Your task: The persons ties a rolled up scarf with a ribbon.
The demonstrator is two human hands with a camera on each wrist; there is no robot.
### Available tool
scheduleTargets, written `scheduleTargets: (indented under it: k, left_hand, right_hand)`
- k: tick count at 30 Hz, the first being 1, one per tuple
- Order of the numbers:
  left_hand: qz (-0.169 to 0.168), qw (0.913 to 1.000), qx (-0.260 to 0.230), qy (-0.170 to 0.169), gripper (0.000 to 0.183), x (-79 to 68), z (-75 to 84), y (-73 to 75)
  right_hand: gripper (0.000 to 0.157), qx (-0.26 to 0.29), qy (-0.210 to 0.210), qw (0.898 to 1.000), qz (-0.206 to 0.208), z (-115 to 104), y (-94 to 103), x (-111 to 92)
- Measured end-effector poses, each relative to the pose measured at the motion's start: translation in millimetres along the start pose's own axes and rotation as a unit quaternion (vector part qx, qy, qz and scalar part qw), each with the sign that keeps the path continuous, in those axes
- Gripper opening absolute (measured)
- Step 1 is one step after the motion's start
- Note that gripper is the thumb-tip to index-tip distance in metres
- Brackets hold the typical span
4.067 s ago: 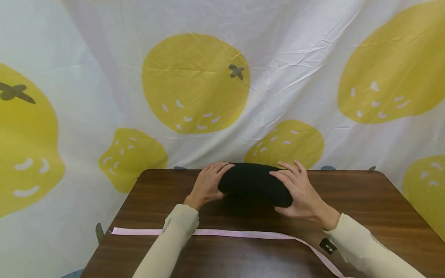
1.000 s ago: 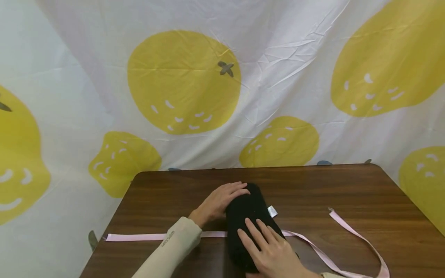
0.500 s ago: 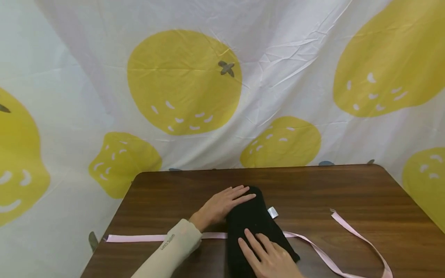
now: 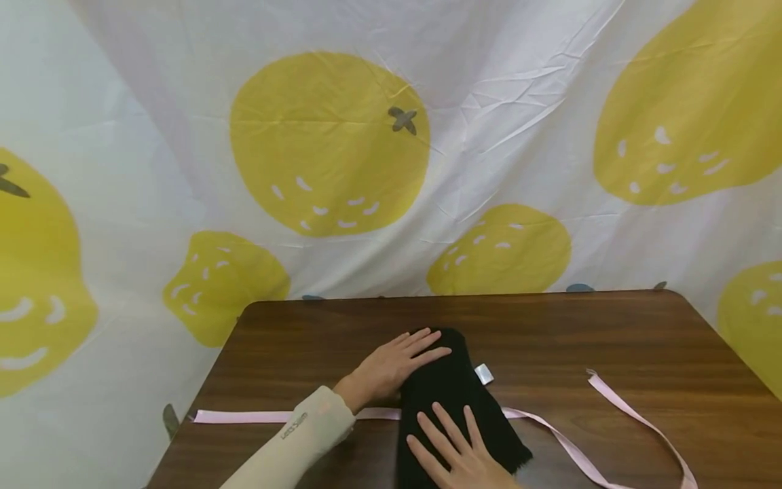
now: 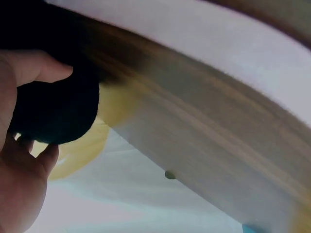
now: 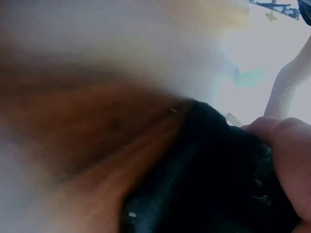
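Observation:
A folded black scarf (image 4: 440,380) with a frayed corner and a white tag (image 4: 484,373) lies on the table, its long side running away from me. My left hand (image 4: 391,363) rests over its far left edge, fingers stretched out on top. In the left wrist view the left thumb (image 5: 43,68) lies along one side of the scarf's rounded end (image 5: 63,111), with fingertips on the other side. Spread flat on the near part is my right hand (image 4: 461,455), cut off by the bottom of the head view. The right wrist view shows dark cloth (image 6: 209,179) beside the right hand.
A pink ribbon (image 4: 244,416) crosses the table from the left and passes behind the scarf; its right part (image 4: 641,421) curves round at the right. The brown wooden table (image 4: 550,333) ends at a white curtain (image 4: 342,272) printed with lemons.
The scarf has gone from being held up near the back to lying lengthwise on the table. Over the last second it looks flatter and wider, and my right fingers have spread and moved nearer me.

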State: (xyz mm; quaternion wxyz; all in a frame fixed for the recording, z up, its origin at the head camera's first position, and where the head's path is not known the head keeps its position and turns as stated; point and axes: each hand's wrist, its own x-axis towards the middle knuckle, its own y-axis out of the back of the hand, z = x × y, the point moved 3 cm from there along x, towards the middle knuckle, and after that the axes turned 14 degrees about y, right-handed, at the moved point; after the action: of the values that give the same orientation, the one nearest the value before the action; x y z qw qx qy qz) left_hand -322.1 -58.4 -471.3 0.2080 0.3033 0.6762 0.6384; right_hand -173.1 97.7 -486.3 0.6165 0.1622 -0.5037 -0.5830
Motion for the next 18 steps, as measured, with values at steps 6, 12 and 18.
scheduleTargets:
  k: [6,12,18]
  left_hand:
    - [0.012,0.9999,0.002,0.000,0.098,-3.4,0.7,-3.1]
    - [0.016,0.9999,0.002,0.001,0.102,-4.4,1.0,-4.1]
    - [0.014,0.9999,0.007,0.003,0.105,-5.6,1.0,-6.2]
  right_hand:
    - [0.076,-0.001,0.007,1.000,-0.008,-6.1,-4.6,-1.0]
    - [0.076,-0.006,0.002,1.000,-0.003,-8.0,-5.4,-0.4]
    - [0.076,-0.006,0.004,1.000,-0.008,-9.1,-4.8,0.5]
